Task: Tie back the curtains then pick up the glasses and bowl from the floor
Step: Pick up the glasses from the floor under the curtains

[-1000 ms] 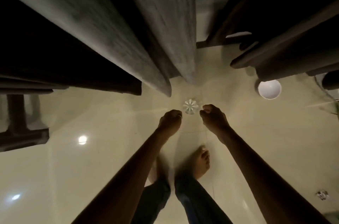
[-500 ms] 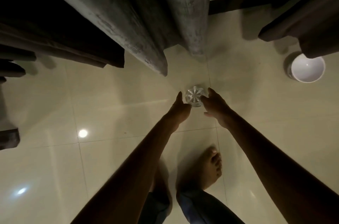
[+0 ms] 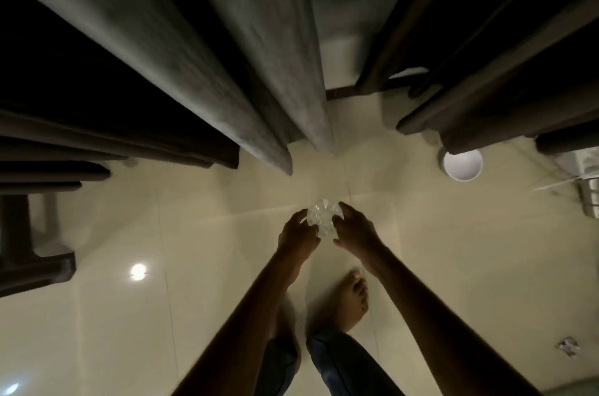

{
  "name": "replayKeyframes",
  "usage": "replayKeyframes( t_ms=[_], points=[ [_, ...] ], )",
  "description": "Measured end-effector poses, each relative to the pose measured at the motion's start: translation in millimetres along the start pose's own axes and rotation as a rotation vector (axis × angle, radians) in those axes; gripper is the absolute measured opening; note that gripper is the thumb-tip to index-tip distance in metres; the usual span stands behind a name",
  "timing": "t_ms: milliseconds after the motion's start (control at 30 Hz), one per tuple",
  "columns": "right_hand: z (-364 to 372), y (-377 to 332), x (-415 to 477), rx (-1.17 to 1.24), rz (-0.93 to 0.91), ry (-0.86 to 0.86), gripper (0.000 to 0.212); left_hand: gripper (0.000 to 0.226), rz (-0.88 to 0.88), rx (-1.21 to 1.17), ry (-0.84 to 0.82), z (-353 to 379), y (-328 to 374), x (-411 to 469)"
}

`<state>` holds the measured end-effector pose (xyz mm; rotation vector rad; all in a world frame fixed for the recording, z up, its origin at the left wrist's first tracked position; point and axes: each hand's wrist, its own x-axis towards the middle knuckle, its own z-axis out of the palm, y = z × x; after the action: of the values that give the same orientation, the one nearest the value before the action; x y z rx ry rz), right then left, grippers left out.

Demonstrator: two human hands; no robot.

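One clear glass (image 3: 322,217), upright, long axis vertical, mouth toward the camera, clasped between left hand (image 3: 298,233) and right hand (image 3: 356,230).

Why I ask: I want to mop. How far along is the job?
Done: unclear; the curtains hang in folds, no tie visible. In hand: left hand and right hand curl round a glass near the floor. Left: the white bowl down there, and a small shiny object, maybe another glass.
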<state>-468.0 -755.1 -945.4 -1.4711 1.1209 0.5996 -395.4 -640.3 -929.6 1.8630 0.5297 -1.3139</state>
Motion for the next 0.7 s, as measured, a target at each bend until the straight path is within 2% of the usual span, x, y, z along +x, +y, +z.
replayKeyframes(
  t_ms=[133,333,433,533,600,700],
  points=[
    [-19.4,-54.0,-90.5,0.014,-0.012,0.031,0.052,0.048,0.082,0.130,0.049,-27.0,30.5,-80.9],
    [-35.7,-141.5,-220.7,-0.057,-0.103,0.067,0.046,0.045,0.143,0.068,0.101,-71.3,81.6,-212.8],
    [-39.0,-182.9,-282.3,-0.102,-0.165,0.097,0.044,0.059,0.189,0.009,0.145,-93.7,101.6,-274.3],
    [-36.1,-221.7,-335.8,-0.129,-0.233,0.101,0.042,0.047,0.223,-0.087,0.221,-117.6,120.5,-335.3],
    [-28.0,-242.8,-370.0,-0.121,-0.270,0.107,0.041,0.051,0.266,-0.104,0.276,-137.6,126.3,-368.5],
    [-9.7,-269.0,-408.1,-0.049,-0.317,0.085,0.038,0.044,0.337,-0.123,0.351,-169.4,130.9,-411.4]
  ],
)
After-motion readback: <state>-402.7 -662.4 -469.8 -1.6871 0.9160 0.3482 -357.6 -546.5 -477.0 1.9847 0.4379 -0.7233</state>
